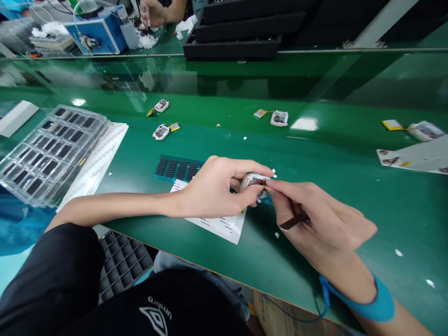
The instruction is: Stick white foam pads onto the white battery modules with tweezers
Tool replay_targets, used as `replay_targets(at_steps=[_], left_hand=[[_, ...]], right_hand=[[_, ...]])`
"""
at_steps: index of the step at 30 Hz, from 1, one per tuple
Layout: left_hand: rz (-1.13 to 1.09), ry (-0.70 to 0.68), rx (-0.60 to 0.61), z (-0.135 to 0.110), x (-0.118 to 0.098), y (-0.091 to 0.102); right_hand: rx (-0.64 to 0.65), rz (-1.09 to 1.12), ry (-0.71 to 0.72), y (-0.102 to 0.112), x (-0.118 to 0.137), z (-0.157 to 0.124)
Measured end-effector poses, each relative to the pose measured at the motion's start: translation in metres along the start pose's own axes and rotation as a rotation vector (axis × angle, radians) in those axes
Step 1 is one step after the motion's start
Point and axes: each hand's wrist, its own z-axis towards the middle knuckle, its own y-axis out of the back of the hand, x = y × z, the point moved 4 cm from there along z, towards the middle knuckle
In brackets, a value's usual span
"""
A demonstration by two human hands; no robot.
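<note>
My left hand (pixel 217 189) grips a small white device (pixel 252 179) between thumb and fingers, just above a white paper sheet (pixel 220 225) on the green table (pixel 350 186). Pinched in my right hand (pixel 315 219) is a dark slim tool (pixel 293 221), with its fingertips pressed against the device's open side. A blue wrist strap (pixel 378 303) with a cord circles my right wrist. A teal sheet of small black pads (pixel 177 168) lies just behind my left hand.
Clear plastic trays of dark parts (pixel 52 151) sit at the left on a printed sheet. Several white devices with yellow batteries (pixel 161 131) (pixel 279 118) (pixel 422 129) lie across the belt. Black trays (pixel 241 28) stand at the back. Another person's hand (pixel 152 11) works beyond, near a blue machine (pixel 100 30).
</note>
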Motion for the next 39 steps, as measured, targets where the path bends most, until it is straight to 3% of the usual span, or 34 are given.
replay_targets(at_steps=[15,22,27,34,39], left_hand=[[-0.057,0.126,-0.009,0.006,0.016,0.005],[-0.115,0.087,-0.028,0.009,0.014,0.006],[-0.244,0.183,0.009,0.007,0.015,-0.002],[-0.437,0.292,0.131,0.008,0.01,-0.002],[-0.342,0.312,0.102,0.009,0.011,0.0]], right_hand=[[0.115,0.025,0.025,-0.006,0.001,0.009],[0.092,0.048,-0.057,-0.001,-0.006,0.012],[0.075,0.128,-0.075,0.001,-0.008,0.011],[0.105,0.159,0.027,0.0,-0.007,0.012],[0.094,0.124,0.055,-0.001,-0.009,0.01]])
